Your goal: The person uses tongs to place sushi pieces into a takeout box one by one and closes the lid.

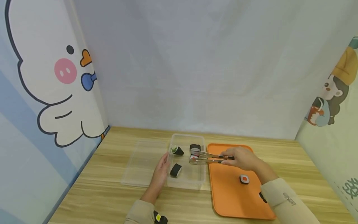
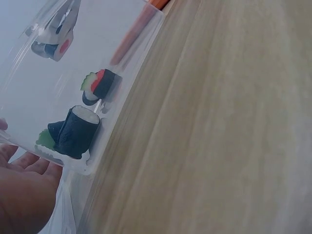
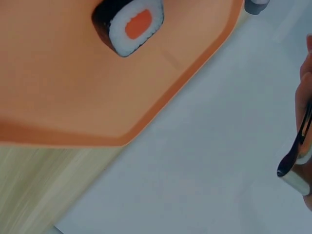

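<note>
My right hand (image 1: pixel 234 157) grips clear tongs (image 1: pixel 207 157), whose tips pinch a sushi roll (image 1: pixel 193 158) inside the right part of a clear plastic container (image 1: pixel 186 184). Three more rolls lie in it: one with green (image 1: pixel 177 151), one dark (image 1: pixel 176 170) and one at the back (image 1: pixel 195 147). My left hand (image 1: pixel 162 166) rests with straight fingers against the container's left wall. The left wrist view shows two rolls (image 2: pixel 73 131) (image 2: pixel 100 85), the pinched roll (image 2: pixel 56 44) and my palm (image 2: pixel 24 190). The right wrist view shows the tongs' handle end (image 3: pixel 295 158).
An orange tray (image 1: pixel 223 193) lies right of the container with one salmon roll (image 1: pixel 244 179) (image 3: pixel 129 24) on it and a dark piece (image 1: pixel 261 197) half hidden by my sleeve. The clear lid (image 1: pixel 141 161) lies left of the container. Cloth walls close in the wooden table (image 1: pixel 307 174).
</note>
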A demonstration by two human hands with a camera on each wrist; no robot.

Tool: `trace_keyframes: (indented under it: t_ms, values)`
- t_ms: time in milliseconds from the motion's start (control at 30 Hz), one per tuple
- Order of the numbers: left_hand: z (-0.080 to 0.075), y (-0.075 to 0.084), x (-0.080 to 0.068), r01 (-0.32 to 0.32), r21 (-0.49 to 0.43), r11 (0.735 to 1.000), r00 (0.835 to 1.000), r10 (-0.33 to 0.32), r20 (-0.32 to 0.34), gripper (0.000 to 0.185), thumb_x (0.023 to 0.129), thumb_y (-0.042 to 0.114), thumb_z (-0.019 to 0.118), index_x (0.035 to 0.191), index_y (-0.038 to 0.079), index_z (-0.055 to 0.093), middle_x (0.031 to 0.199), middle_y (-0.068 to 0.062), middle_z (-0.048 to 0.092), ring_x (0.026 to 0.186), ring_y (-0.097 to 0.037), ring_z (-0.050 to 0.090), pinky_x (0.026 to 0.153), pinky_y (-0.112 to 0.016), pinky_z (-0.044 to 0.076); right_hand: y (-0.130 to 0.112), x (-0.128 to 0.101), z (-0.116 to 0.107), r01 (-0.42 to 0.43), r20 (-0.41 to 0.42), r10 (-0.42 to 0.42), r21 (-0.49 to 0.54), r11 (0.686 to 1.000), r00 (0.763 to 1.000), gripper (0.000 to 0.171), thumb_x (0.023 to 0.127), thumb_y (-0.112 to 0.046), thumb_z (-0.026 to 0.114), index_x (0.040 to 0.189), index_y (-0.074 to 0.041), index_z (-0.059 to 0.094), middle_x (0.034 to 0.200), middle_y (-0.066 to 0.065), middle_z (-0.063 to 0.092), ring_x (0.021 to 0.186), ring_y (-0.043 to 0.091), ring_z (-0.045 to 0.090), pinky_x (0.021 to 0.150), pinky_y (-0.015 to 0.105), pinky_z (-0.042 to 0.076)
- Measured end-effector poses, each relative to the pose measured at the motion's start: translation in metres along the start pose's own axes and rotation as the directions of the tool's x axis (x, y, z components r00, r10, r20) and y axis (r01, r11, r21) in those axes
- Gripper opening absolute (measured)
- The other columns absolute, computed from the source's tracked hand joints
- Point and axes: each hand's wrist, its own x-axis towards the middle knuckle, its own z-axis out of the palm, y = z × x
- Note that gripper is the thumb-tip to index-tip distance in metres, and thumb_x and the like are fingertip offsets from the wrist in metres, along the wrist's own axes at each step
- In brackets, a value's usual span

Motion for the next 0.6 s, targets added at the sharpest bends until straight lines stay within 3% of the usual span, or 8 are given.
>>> trace_keyframes:
  t_ms: [333, 600]
  values:
    - [-0.0013, -0.0006, 0.0016, 0.014, 0.018, 1.0, 1.0, -0.014, -0.007, 0.049, 0.106, 0.014, 0.034, 0.152, 0.001, 0.025, 0.156, -0.025, 0.018, 0.142, -0.041, 0.016, 0.115, -0.051, 0.015, -0.0034, 0.0, -0.0009, 0.001, 0.007, -0.001, 0.001, 1.0, 1.0, 0.037, 0.093, -0.034, 0.066, 0.114, -0.004, 0.071, 0.091, -0.01, 0.065, 0.067, 0.003, 0.051, 0.057, 0.027, 0.044]
    - [0.0, 0.0031, -0.001, 0.016, 0.016, 1.0, 1.0, -0.016, -0.005, 0.05, 0.106, 0.012, 0.034, 0.153, 0.0, 0.023, 0.156, -0.026, 0.016, 0.142, -0.042, 0.014, 0.115, -0.052, 0.015, -0.0054, -0.0052, -0.0061, -0.04, 0.018, 0.04, -0.002, 0.999, 0.999, 0.042, 0.093, -0.036, 0.065, 0.118, -0.002, 0.069, 0.1, -0.002, 0.068, 0.08, 0.011, 0.061, 0.066, 0.034, 0.051]
